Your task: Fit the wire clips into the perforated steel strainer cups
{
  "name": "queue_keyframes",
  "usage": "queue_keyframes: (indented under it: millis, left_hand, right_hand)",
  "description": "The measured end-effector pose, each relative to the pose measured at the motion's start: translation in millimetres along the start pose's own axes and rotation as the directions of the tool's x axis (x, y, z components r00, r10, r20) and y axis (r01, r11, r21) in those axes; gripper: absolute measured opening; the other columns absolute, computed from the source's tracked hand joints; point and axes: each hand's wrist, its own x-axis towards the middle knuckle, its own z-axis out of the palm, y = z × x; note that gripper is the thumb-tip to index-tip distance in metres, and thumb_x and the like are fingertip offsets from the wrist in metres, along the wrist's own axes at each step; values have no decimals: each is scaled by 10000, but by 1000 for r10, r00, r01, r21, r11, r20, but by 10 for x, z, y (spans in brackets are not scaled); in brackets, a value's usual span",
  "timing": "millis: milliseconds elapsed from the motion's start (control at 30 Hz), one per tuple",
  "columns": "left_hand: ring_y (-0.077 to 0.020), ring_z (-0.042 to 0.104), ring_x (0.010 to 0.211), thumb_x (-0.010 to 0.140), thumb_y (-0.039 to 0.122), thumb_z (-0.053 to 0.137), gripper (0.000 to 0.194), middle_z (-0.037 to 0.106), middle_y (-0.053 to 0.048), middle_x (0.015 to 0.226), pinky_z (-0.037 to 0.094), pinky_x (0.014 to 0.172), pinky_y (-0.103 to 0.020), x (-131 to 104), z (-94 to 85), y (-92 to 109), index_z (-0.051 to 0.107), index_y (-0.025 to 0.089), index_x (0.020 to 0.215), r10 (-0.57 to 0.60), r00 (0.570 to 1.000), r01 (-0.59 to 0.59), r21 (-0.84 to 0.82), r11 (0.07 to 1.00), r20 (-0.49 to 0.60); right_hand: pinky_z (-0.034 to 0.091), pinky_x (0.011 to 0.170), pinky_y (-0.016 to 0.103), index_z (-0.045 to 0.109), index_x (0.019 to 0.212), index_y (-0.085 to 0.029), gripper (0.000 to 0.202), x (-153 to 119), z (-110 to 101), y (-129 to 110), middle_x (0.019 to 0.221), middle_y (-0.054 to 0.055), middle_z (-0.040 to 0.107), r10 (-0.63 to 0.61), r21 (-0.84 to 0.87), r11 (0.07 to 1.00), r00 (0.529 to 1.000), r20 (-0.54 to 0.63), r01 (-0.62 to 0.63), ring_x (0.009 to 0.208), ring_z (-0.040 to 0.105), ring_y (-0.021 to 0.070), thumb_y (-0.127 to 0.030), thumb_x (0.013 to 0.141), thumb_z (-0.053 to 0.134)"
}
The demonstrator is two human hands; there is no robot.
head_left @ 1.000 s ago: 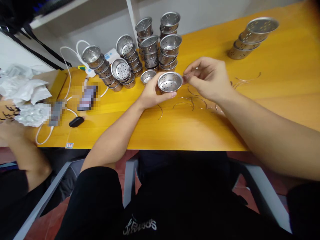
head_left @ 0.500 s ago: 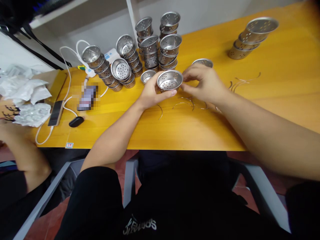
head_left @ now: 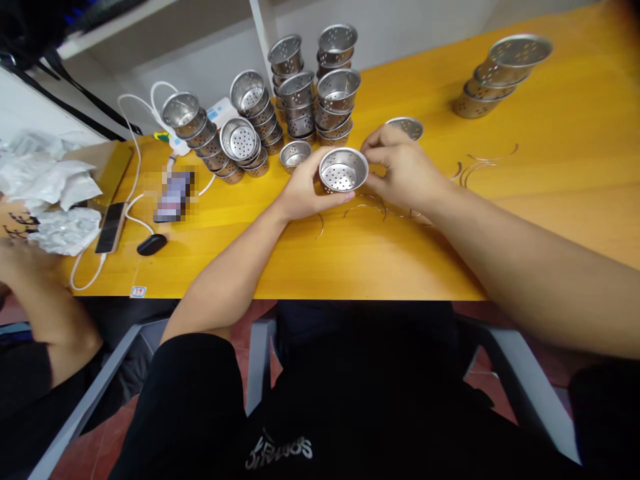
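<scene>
A perforated metal cup (head_left: 344, 171) is gripped by my left hand (head_left: 303, 190), its thumb along the near side and its opening tilted toward me. My right hand (head_left: 400, 163) is closed at the cup's right side, fingertips bent together against or very near the wall. Whatever those fingertips hold, if anything, is too small to make out. Thin curved wires (head_left: 367, 208) lie on the table below the hands, with more wires (head_left: 480, 163) to the right. Behind my right hand stands another perforated cup (head_left: 407, 127), partly hidden. A small perforated cup (head_left: 295, 155) sits just behind my left hand.
Several stacks of perforated cups (head_left: 337, 90) stand at the back, and one leaning stack (head_left: 493, 80) is at the right. Left of my arm are a blurred-out phone (head_left: 173, 197), a power bank (head_left: 111, 227), white cables and a black case (head_left: 151, 245). A co-worker's arm (head_left: 55, 300) rests far left.
The held cup has dropped slightly toward me and turned, so more of its perforated inside shows. My right hand has stayed beside it, shifting a little to the left.
</scene>
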Motion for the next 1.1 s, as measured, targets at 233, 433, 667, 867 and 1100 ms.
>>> queue_keyframes:
  millis: [233,433,667,867,1100]
  left_hand:
    - [-453,625,1786,1037,949,816,1125,602,-208,1875,464,1559,-709,-12,41,-172,425,297,1867,1,997,10,131,991,-79]
    - [-427,662,1710,1045,933,799,1123,610,-189,1790,504,1520,-698,11,20,-283,364,314,1876,-44,987,63,124,990,-152]
    - [-406,731,1586,946,1039,852,1119,712,-162,1665,543,1464,-712,69,-28,-104,532,322,1744,-99,978,112,62,992,-183]
    - [-416,687,1714,1015,954,863,1155,664,-173,1775,502,1551,-696,77,-5,-59,408,352,1889,-152,947,158,0,987,-282]
    - [-419,584,1815,1123,918,704,1075,558,-197,1870,485,1559,-683,38,18,-247,315,342,1942,-107,978,123,85,989,-178]
  right_hand:
    - [700,1108,682,810,1057,-321,330,24,-29,7,1153,169,834,127,-46,991,992,-4,-127,1147,808,434,-610,1203,746]
    - [717,922,579,785,1054,-333,409,-2,-32,80,908,93,809,233,173,961,970,-73,-218,878,762,350,-721,1087,910]
    - [648,750,535,814,945,-323,638,29,-23,-24,796,69,749,261,361,902,965,-16,-238,702,620,265,-946,1070,873]
    - [724,982,610,863,962,-372,659,33,-72,-8,781,93,692,213,329,928,974,-80,-176,939,746,365,-1021,1072,818]
    - [580,670,493,878,1320,-326,706,23,-23,129,796,23,702,271,529,818,963,-9,-225,609,535,215,-883,934,1076]
